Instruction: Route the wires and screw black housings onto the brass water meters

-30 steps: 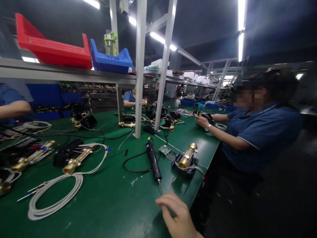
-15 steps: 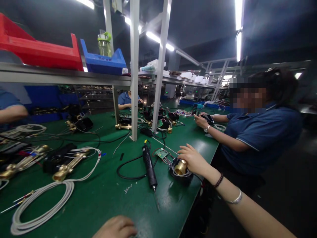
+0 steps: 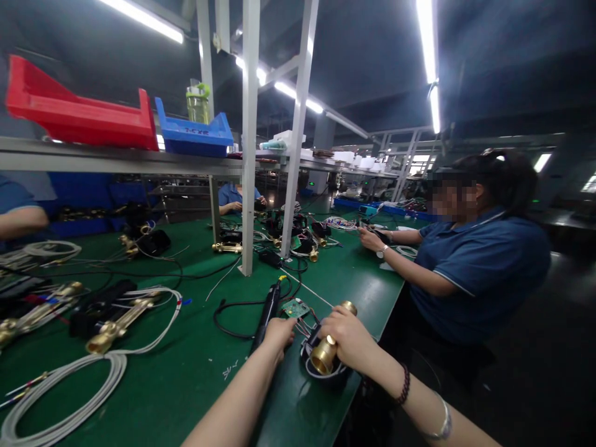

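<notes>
My right hand [image 3: 347, 335] is wrapped over a brass pipe fitting [image 3: 325, 355] at the table's right edge. The fitting sits tilted in a round black housing [image 3: 313, 366], with a pale cable looped around it. Thin wires run from the housing to a small green circuit board [image 3: 296, 307]. My left hand [image 3: 279, 335] is closed at the board's near edge; its fingertips are partly hidden, so I cannot tell what they pinch. Just left of that hand lies a black electric screwdriver [image 3: 267, 310], its lower part behind my arm.
More brass fittings [image 3: 123, 321] with black housings and a coiled white cable [image 3: 69, 391] lie at left. White shelf posts [image 3: 248, 186] rise from the green table [image 3: 186, 385]. A co-worker [image 3: 479, 273] sits at right, and others are farther back.
My left hand has moved forward from the near edge to the circuit board. My right hand has drawn the fitting and housing nearer and turned the fitting, so more of its length shows.
</notes>
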Demonstrator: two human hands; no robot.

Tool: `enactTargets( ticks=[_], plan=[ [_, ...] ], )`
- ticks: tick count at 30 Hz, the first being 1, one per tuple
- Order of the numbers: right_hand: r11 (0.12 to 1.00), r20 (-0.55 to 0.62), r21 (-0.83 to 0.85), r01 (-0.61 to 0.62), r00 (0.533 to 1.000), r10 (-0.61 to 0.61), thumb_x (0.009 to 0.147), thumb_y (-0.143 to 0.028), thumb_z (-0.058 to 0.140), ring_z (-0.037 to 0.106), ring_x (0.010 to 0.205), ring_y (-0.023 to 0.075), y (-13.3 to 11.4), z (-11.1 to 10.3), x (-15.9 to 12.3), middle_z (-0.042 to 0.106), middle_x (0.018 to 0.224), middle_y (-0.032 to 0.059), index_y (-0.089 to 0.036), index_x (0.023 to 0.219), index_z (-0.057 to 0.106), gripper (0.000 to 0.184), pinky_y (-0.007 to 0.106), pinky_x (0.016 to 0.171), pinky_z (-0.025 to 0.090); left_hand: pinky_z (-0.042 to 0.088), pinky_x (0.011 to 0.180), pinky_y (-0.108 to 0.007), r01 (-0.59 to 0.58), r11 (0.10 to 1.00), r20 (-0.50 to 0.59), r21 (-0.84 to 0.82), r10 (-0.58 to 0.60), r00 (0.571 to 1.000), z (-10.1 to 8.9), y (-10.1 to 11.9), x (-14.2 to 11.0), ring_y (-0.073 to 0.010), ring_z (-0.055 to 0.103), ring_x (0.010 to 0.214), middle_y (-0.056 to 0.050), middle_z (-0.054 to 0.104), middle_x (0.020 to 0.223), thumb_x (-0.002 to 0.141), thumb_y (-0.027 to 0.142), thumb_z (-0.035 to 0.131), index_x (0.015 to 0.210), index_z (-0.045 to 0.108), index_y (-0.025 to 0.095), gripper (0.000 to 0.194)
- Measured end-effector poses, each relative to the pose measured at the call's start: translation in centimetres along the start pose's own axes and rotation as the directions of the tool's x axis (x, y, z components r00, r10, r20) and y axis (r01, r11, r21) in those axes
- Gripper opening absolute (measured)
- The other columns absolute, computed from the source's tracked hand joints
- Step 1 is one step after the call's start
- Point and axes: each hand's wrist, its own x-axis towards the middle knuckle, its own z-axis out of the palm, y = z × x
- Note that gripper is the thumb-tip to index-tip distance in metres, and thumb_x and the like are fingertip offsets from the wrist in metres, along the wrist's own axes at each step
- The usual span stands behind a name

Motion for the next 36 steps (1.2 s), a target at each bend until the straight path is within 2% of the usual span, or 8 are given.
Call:
enactTargets(
  ticks=[4,7,11,16,21,25,28,36],
  plan=[
    [0.998,-0.106,0.047,0.04,0.994,-0.035,0.069,0.001,0.056,0.057,0.081,0.0192,-2.6,0.3,-1.6,0.068,0.079,0.0003,-0.019,0.076,0.067,0.024,0.035,0.077,0.036,0.055,0.073,-0.034,0.165,0.965,0.032,-0.202,-0.162,0.986,1.4,0.7,0.8,-0.0162,0.062,0.086,-0.006,0.062,0.105,0.092,0.038,0.056,0.111,0.057,0.015,0.03],
    [0.995,-0.221,0.07,0.074,0.974,-0.057,0.066,0.001,0.053,0.056,0.078,0.019,-4.0,0.5,-3.5,0.068,0.078,0.0004,-0.02,0.077,0.066,0.027,0.034,0.073,0.034,0.054,0.067,-0.03,0.174,0.942,0.039,-0.287,-0.17,0.985,1.0,0.9,-0.3,-0.0137,0.062,0.078,-0.004,0.062,0.098,0.093,0.039,0.054,0.108,0.057,0.014,0.029],
    [0.983,-0.398,0.109,0.149,0.912,-0.094,0.069,-0.003,0.05,0.055,0.078,0.0195,-6.4,-0.3,-6.0,0.068,0.086,0.0016,-0.02,0.089,0.065,0.031,0.033,0.07,0.033,0.05,0.056,-0.024,0.064,0.94,0.011,-0.335,-0.064,0.998,-2.5,0.6,-3.9,-0.0086,0.055,0.059,0.001,0.059,0.077,0.094,0.04,0.053,0.093,0.059,0.013,0.028],
    [0.902,-0.635,0.04,0.43,0.708,-0.309,0.087,-0.014,0.04,0.05,0.063,0.0178,-11.2,-2.7,-5.8,0.065,0.076,0.003,-0.016,0.092,0.062,0.022,0.033,0.059,0.03,0.042,0.051,-0.021,-0.052,0.96,-0.063,-0.276,0.036,0.997,-8.6,-0.6,-10.1,-0.0064,0.047,0.048,0.008,0.049,0.056,0.09,0.033,0.06,0.07,0.056,0.014,0.027],
    [0.802,-0.547,-0.03,0.597,0.661,-0.513,0.078,-0.016,0.058,0.045,0.057,0.017,-17.7,-3.0,-3.1,0.058,0.064,0.0012,-0.016,0.077,0.059,0.001,0.032,0.053,0.027,0.039,0.046,-0.019,0.035,0.98,-0.191,-0.197,-0.073,0.979,-13.5,-3.9,-15.0,-0.0053,0.041,0.04,0.01,0.045,0.05,0.091,0.027,0.059,0.066,0.052,0.015,0.028],
    [0.736,-0.146,0.117,0.667,0.745,-0.651,0.064,-0.02,0.068,0.055,0.065,0.0197,-22.4,-4.0,-1.2,0.064,0.073,0.0045,-0.017,0.073,0.06,0.013,0.032,0.055,0.031,0.039,0.044,-0.018,0.157,0.973,-0.255,-0.169,-0.197,0.947,-16.2,-7.7,-17.8,-0.0045,0.042,0.041,0.009,0.046,0.053,0.092,0.03,0.058,0.07,0.054,0.014,0.027],
    [0.745,0.06,0.208,0.634,0.752,-0.657,0.065,-0.012,0.061,0.061,0.076,0.0226,-25.0,-4.9,0.2,0.068,0.085,0.007,-0.017,0.081,0.064,0.018,0.032,0.065,0.038,0.041,0.045,-0.018,0.212,0.964,-0.304,-0.16,-0.253,0.918,-17.2,-10.1,-19.1,-0.0046,0.044,0.044,0.008,0.049,0.058,0.092,0.032,0.057,0.076,0.056,0.013,0.025],
    [0.645,0.016,0.253,0.721,0.664,-0.748,0.069,-0.002,0.058,0.061,0.087,0.0276,-26.9,-4.5,1.0,0.069,0.085,0.0107,-0.012,0.09,0.066,0.024,0.04,0.079,0.045,0.05,0.058,-0.026,0.198,0.98,-0.437,-0.02,-0.187,0.88,-19.1,-12.8,-23.4,-0.0101,0.057,0.056,0.001,0.064,0.074,0.083,0.027,0.066,0.089,0.065,0.013,0.016]
  ],
)
